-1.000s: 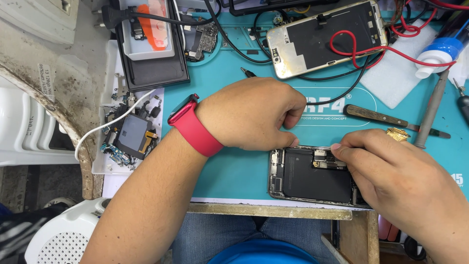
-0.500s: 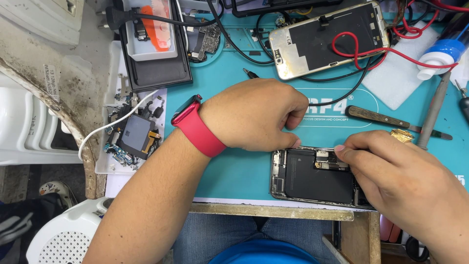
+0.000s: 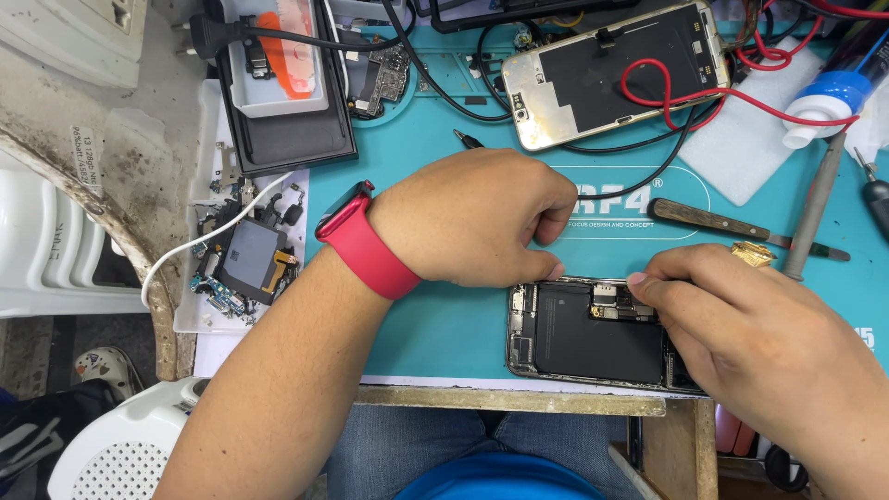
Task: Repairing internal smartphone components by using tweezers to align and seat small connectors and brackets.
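Note:
An opened phone (image 3: 583, 333) with a black battery and bare circuit boards lies on the teal work mat (image 3: 444, 315) near the front edge. My left hand (image 3: 472, 218), with a red watch band (image 3: 366, 245) on the wrist, is curled, and its fingertips press on the phone's top edge. My right hand (image 3: 750, 333), wearing a gold ring (image 3: 752, 252), covers the phone's right side. Its thumb and forefinger are pinched together at the small board along the top. What lies between them is hidden.
A second opened phone (image 3: 611, 74) with red and black leads lies at the back. A wooden-handled tool (image 3: 713, 222) and a grey rod (image 3: 815, 208) lie to the right. A white tray of small parts (image 3: 245, 259) and a black tray (image 3: 282, 93) sit on the left.
Both hands stay on the opened phone, with the right fingertips shifting slightly along its top board. The view has drifted a little.

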